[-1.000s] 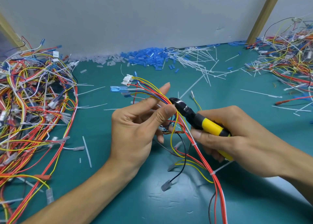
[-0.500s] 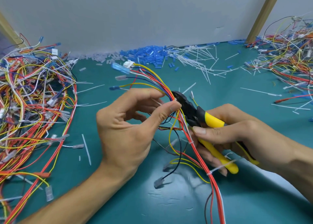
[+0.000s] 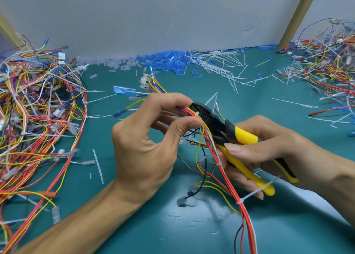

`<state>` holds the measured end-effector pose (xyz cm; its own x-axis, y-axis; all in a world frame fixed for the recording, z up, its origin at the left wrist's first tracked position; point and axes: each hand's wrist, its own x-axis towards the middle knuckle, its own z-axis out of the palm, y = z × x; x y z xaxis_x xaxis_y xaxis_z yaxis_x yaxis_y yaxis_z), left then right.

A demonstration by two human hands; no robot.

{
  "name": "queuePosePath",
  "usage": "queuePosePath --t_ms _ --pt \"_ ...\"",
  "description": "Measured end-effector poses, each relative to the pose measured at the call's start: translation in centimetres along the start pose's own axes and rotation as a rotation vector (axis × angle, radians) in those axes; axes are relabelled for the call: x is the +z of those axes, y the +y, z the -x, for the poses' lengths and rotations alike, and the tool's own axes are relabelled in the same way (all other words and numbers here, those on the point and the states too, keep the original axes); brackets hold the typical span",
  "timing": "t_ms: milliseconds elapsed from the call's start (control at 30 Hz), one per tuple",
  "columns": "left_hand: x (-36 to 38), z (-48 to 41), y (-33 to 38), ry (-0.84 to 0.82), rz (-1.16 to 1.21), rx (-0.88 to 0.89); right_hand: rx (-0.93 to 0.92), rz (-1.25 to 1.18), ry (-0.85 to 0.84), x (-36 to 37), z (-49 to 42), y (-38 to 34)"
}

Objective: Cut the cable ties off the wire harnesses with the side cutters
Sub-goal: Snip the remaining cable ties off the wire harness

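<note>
My left hand (image 3: 148, 144) pinches a wire harness (image 3: 228, 179) of red, yellow, blue and white wires between thumb and forefinger, just left of a white cable tie (image 3: 197, 113). My right hand (image 3: 269, 154) grips the yellow handles of the side cutters (image 3: 221, 127), which are spread apart. The black jaws sit at that tie. Two more white ties (image 3: 218, 164) ring the harness lower down, one (image 3: 240, 201) with a long tail. A white connector (image 3: 144, 82) and a blue terminal (image 3: 124, 91) stick out beyond my left hand.
A large tangle of harnesses (image 3: 36, 123) fills the left of the green mat (image 3: 172, 227), another pile (image 3: 326, 65) lies at the far right. Cut white ties (image 3: 222, 67) and blue sleeves (image 3: 167, 60) are scattered along the back wall. A wooden post (image 3: 297, 15) stands back right.
My left hand shifted its pinch along the harness and the bundle rose. The cutter handles have opened wider and the jaws have moved onto the tie by my left fingertips.
</note>
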<state>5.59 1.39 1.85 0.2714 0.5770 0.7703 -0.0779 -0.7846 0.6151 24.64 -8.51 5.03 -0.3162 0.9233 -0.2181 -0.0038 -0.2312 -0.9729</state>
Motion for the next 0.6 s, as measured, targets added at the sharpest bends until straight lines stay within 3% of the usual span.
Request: queuePosePath --t_ms 133,300,467,600 --pt "0.1 0.1 -0.1 0.015 0.053 0.032 -0.019 -0.151 -0.174 -0.7 0.5 0.2" --pt "0.1 0.2 -0.3 -0.022 0.099 0.028 0.021 -0.238 -0.200 -0.8 0.6 0.2" --pt "0.3 0.4 -0.7 -0.023 0.086 0.028 -0.061 0.181 0.022 -0.8 1.1 -0.2" --pt "0.5 0.5 -0.7 -0.025 0.091 0.010 -0.093 0.311 0.099 -0.8 1.5 0.0"
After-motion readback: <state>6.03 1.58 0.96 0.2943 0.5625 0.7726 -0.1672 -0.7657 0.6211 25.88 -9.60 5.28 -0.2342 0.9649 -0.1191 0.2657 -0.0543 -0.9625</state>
